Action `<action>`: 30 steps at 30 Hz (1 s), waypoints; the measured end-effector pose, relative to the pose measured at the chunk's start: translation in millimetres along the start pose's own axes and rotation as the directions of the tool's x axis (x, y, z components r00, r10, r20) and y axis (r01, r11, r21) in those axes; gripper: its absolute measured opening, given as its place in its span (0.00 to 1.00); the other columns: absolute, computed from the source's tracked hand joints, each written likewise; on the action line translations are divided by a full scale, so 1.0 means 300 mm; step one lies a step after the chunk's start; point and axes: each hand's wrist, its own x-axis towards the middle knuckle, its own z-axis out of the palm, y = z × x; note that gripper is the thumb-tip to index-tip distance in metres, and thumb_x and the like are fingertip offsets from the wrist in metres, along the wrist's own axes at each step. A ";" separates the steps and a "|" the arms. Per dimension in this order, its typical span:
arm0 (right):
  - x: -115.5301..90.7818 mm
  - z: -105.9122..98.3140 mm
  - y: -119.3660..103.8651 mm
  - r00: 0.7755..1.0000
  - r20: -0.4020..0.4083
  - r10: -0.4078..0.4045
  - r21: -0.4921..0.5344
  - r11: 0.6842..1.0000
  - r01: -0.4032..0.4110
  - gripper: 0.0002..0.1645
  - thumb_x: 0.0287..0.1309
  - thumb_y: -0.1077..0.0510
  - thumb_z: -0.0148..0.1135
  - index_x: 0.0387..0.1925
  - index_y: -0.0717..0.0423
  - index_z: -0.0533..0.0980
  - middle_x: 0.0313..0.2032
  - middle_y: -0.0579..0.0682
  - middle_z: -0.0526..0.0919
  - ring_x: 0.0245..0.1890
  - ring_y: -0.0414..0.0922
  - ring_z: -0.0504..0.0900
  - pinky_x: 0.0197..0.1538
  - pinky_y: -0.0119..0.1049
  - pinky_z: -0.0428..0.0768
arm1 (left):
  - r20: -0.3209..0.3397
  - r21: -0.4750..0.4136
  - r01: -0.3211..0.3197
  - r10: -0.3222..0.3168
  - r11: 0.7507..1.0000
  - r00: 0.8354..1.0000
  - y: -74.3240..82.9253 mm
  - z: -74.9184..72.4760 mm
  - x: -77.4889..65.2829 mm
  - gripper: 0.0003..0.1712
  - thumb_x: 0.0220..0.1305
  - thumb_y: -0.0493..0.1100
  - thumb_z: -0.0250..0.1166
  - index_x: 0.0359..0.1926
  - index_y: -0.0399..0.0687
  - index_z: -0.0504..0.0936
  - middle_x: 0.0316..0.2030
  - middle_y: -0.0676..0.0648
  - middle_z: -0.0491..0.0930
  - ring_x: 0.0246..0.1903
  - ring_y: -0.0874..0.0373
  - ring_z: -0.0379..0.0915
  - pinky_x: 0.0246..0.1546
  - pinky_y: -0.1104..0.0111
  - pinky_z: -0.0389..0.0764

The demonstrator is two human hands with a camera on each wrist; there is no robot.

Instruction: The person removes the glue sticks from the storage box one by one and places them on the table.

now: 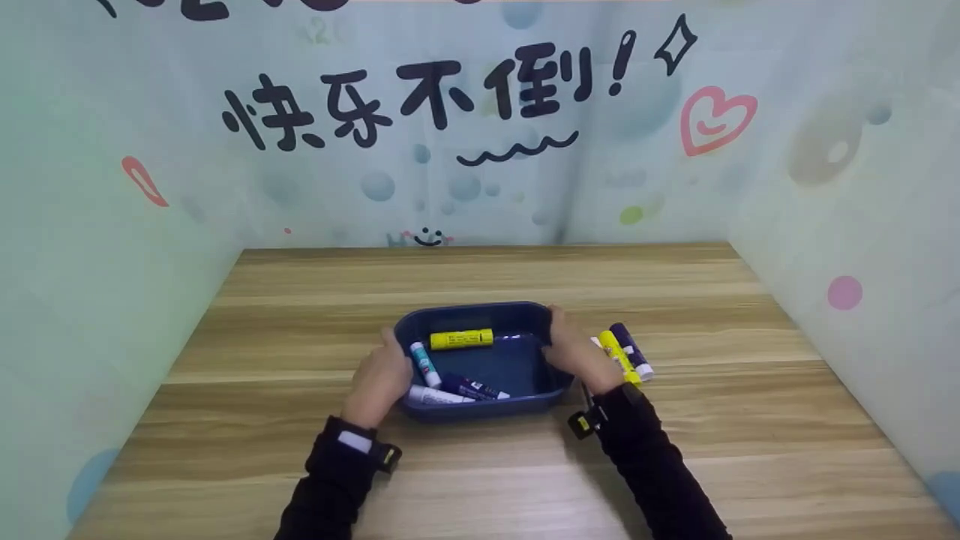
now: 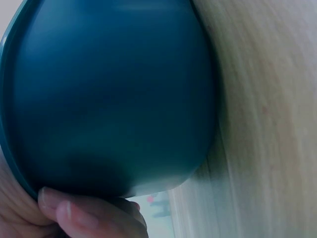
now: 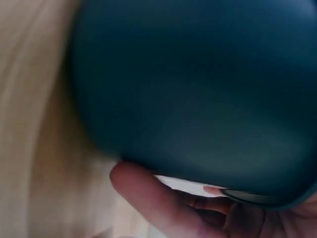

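A dark blue rectangular plastic bin (image 1: 536,367) is held between both hands over the middle of the wooden table. My left hand (image 1: 380,379) grips its left end, thumb at the rim and fingers (image 2: 94,215) curled against the outside wall. On the opposite end my right hand (image 1: 581,351) holds the rim, with its fingers (image 3: 148,193) bent under it along the outer wall. Inside lie a yellow glue stick (image 1: 461,339), a teal and white one (image 1: 426,365), a dark blue one (image 1: 474,388) and a white tube (image 1: 436,395).
Right of the bin, partly behind my right wrist, a yellow glue stick (image 1: 619,356) and a dark purple one (image 1: 632,351) lie side by side on the table (image 1: 480,480). A printed cloth backdrop (image 1: 480,195) rises at the table's far edge, with pale walls on both sides.
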 end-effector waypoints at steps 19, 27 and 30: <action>0.021 0.027 0.010 0.990 -0.018 0.140 -0.031 0.990 -0.141 0.40 0.51 0.68 0.51 0.65 0.74 0.50 0.57 0.73 0.68 0.52 0.57 0.75 0.54 0.48 0.74 | 0.005 0.008 0.019 -0.019 1.000 1.000 0.001 -0.015 -0.003 0.28 0.64 0.41 0.50 0.60 0.29 0.57 0.44 0.29 0.77 0.39 0.39 0.76 0.36 0.51 0.75; 0.017 0.032 0.008 0.992 -0.048 0.113 -0.064 0.991 -0.116 0.41 0.49 0.68 0.51 0.64 0.77 0.50 0.53 0.75 0.71 0.49 0.59 0.76 0.51 0.49 0.75 | -0.193 0.050 -0.097 0.105 0.994 0.976 0.015 -0.010 0.003 0.28 0.60 0.40 0.57 0.57 0.29 0.62 0.49 0.29 0.69 0.49 0.35 0.65 0.46 0.50 0.71; 0.013 0.030 0.007 0.994 -0.056 0.096 -0.073 0.992 -0.100 0.41 0.48 0.68 0.51 0.64 0.78 0.50 0.52 0.75 0.72 0.47 0.59 0.77 0.51 0.49 0.75 | -0.315 0.106 -0.198 0.222 0.974 0.923 0.029 -0.005 0.003 0.23 0.58 0.39 0.61 0.51 0.31 0.67 0.45 0.33 0.68 0.46 0.40 0.62 0.43 0.55 0.70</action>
